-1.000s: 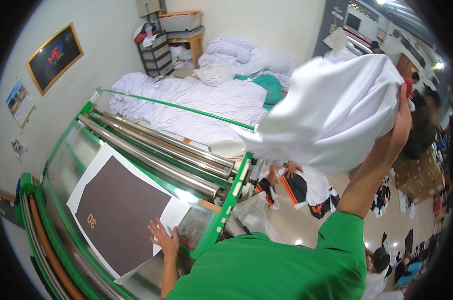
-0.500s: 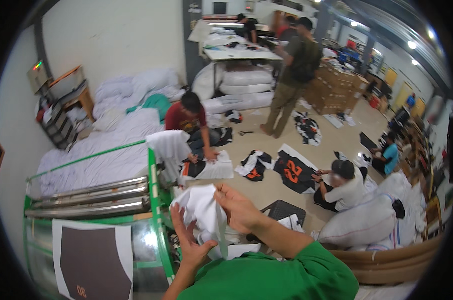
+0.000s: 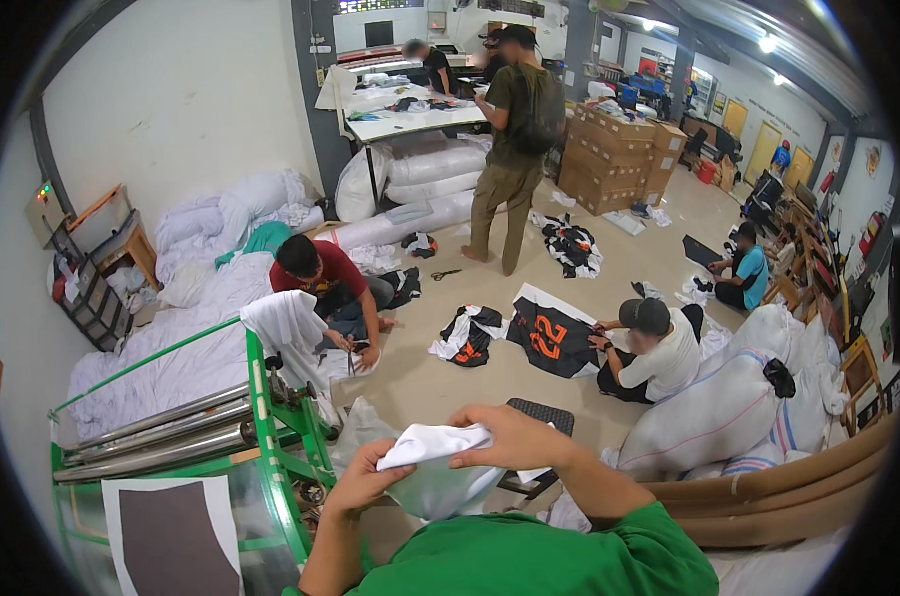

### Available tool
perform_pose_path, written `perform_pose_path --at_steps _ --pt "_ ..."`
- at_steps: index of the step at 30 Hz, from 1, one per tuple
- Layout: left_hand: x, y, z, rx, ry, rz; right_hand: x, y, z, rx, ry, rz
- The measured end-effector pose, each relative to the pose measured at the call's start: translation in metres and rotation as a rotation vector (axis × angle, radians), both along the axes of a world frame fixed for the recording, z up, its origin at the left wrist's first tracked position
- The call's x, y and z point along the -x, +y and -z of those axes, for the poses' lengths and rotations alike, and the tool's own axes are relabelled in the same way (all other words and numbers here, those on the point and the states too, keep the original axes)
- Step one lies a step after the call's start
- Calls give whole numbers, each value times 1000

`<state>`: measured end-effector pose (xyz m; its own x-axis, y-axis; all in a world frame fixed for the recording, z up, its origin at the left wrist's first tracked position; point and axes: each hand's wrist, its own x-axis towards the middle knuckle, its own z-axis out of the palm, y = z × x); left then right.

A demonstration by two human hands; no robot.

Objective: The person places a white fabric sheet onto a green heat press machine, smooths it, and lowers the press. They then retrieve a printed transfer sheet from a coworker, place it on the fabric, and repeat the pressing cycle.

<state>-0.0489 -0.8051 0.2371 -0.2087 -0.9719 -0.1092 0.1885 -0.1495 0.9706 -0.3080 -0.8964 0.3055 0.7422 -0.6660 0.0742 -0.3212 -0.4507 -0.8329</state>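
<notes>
A white cloth [image 3: 435, 444] is stretched between my two hands, its upper edge folded over. My left hand [image 3: 364, 479] pinches its left end, while my right hand [image 3: 510, 437] grips the right end with curled fingers. Below the fold hangs a thin, pale, partly see-through sheet [image 3: 450, 494]; whether it belongs to the cloth I cannot tell. To the left, a green-framed machine with metal rollers [image 3: 197, 437] has a white sheet with a dark printed panel [image 3: 177, 536] on its front. Another white cloth [image 3: 291, 333] drapes over the frame's corner.
A person in red [image 3: 321, 283] bends over cloth with scissors. One in a cap [image 3: 659, 348] handles a dark printed panel [image 3: 549, 336]. Stuffed white sacks [image 3: 708, 427] and brown rolls [image 3: 768, 487] lie right. A dark stool [image 3: 541, 415] stands ahead; cartons [image 3: 619, 159] are farther back.
My hands have moved apart and now stretch the cloth sideways; it was bunched upright before. The view has shifted rightward. The person in red now has scissors at the cloth.
</notes>
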Motion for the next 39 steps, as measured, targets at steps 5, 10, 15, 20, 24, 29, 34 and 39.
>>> perform_pose_path --at_steps 5,10,15,20,24,29,34,39 --pt "93 -27 11 131 -17 72 53 -17 -1 -317 -11 88" --pt "171 -39 25 6 29 -18 108 -44 3 -164 -18 78" --pt "200 -41 25 -51 -36 -138 141 -63 14 -62 49 9" --pt "239 -41 27 32 82 -266 165 -63 14 1 -19 46" --pt "256 -43 30 34 113 -302 189 -62 1 53 -23 56" --pt "264 -45 26 38 66 -203 204 -57 -10 25 0 88" --pt "260 -46 40 115 -42 -114 205 -49 -9 -7 -27 10" --pt "249 -40 136 289 -524 -228 218 -46 -19 -7 -77 69"
